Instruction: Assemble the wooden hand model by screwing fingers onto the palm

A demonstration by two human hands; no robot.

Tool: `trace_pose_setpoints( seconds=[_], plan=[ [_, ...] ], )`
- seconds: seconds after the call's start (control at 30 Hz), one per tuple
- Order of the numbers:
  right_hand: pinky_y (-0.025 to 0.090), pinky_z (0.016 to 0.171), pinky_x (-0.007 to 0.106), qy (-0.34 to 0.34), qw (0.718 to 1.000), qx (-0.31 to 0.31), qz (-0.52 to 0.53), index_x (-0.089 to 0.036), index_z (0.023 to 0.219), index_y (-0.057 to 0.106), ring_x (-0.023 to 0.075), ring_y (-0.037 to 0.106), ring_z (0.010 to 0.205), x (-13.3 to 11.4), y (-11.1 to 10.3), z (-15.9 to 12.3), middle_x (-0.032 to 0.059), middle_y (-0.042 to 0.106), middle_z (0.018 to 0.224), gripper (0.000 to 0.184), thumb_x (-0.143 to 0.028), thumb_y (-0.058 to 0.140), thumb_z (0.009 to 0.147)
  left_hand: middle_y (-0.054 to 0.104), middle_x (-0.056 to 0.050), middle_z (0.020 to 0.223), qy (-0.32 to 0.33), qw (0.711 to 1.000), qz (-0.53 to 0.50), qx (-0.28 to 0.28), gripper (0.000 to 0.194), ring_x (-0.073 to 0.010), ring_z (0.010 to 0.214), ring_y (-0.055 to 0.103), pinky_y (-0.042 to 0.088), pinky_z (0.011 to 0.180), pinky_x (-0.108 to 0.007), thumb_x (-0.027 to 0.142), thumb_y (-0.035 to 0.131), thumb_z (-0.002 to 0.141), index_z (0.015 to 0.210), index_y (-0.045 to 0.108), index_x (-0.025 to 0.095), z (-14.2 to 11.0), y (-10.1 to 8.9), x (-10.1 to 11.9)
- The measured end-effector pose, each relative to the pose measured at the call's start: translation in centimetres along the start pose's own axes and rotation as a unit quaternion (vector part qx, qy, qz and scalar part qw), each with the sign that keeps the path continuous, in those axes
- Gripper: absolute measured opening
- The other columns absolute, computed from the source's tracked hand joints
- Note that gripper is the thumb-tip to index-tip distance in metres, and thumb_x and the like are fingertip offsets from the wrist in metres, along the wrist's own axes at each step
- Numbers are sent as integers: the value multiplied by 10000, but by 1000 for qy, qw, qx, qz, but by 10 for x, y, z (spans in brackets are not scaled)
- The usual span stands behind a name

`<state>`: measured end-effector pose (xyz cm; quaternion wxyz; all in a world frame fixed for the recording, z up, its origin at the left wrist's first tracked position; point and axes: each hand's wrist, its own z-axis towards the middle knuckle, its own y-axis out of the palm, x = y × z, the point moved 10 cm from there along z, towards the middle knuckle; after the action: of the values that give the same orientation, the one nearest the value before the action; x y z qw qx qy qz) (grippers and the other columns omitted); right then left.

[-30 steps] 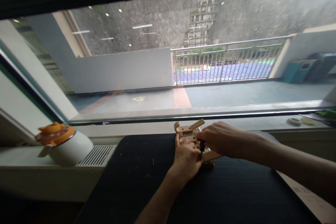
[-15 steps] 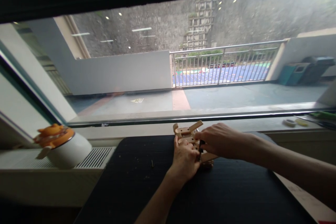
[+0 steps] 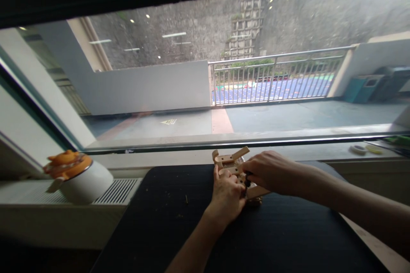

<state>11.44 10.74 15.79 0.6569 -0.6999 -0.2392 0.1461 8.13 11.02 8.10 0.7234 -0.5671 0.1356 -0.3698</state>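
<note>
A small light-wood assembly [image 3: 226, 159] of flat pieces with dark holes lies at the far edge of the black table. Curled over its near side, my left hand [image 3: 227, 196] grips it, fingers bent against the wood. From the right, my right hand [image 3: 272, 172] is closed around a small dark tool [image 3: 247, 178] that points down onto the assembly; its tip is hidden behind my left fingers, and I cannot make out its exact kind. One wooden strip [image 3: 257, 192] sticks out below my right hand. A thin screw-like piece [image 3: 186, 199] rests on the table to the left.
The black table [image 3: 153, 230] stands against a window sill [image 3: 179, 158]. A white pot with an orange lid [image 3: 86, 183] sits on a vented ledge at left. Tape rolls [image 3: 358, 149] lie on the sill at right. Small light specks dot the table's left part.
The view has shifted slightly. Both hands keep their places on the assembly, and the dark tool's angle in my right hand looks a little different.
</note>
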Motion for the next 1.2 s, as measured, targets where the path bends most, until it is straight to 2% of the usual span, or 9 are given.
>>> trace_pose_setpoints(
  seconds=[0.13,0.27,0.37,0.5,0.67,0.87,1.0,1.1,1.2],
  plan=[
    [258,513,260,6,1000,22,-3,-177,752,668,184,633,665,-3,0,1,62,705,749,169,-200,526,840,636,-27,895,0,1000,0,17,119,-254,1024,504,136,1091,-576,327,673,725,807,705,247,-4,-8,0],
    [284,518,264,3,999,44,-3,-179,761,665,205,654,694,-5,2,0,62,715,781,149,-190,536,835,602,-15,1028,-10,998,-14,65,256,-251,1128,475,121,1104,-586,275,709,701,949,647,273,-17,-28,-3],
    [300,523,273,-2,998,60,-2,-167,782,664,220,662,697,-3,5,-3,75,713,781,164,-166,511,843,607,-8,1031,-31,992,-7,121,158,-237,1188,454,60,1123,-581,224,662,762,911,616,253,-33,-39,-5],
    [315,525,275,-8,997,75,7,-160,816,666,231,669,710,-2,7,-4,87,710,783,177,-188,498,861,636,1,1013,-13,988,-5,153,94,-240,1207,461,21,1134,-583,243,642,801,886,602,241,-45,-30,4],
    [322,518,268,-14,997,77,19,-162,794,664,227,673,702,0,5,-4,86,708,765,182,-195,499,862,675,2,949,-33,995,12,95,91,-255,1234,442,9,1125,-616,212,647,788,866,607,236,-35,-12,5],
    [351,534,275,-23,997,73,32,-149,798,666,227,673,719,-1,5,-6,111,710,794,170,-187,510,854,671,-4,933,-64,997,41,33,29,-268,1171,464,58,1124,-602,232,657,779,807,655,240,-19,-2,2],
    [364,547,271,-24,997,68,36,-152,791,673,223,673,730,-3,4,-6,117,712,800,185,-192,507,861,660,-6,955,-58,997,36,24,33,-272,1187,455,67,1127,-598,250,650,782,810,669,250,-17,-4,5],
    [368,557,269,-19,997,63,37,-158,812,678,228,675,747,-2,3,-6,111,719,818,181,-197,509,861,599,-21,1161,-50,996,15,79,215,-275,1263,400,80,1134,-592,200,630,770,967,653,283,-28,-24,5],
    [370,563,275,-7,998,56,36,-152,830,681,243,679,764,0,2,-5,116,723,830,187,-208,506,862,519,-62,1284,-107,975,-8,195,364,-265,1280,393,214,1125,-538,169,540,806,1152,583,273,-60,-44,-16]
  ],
)
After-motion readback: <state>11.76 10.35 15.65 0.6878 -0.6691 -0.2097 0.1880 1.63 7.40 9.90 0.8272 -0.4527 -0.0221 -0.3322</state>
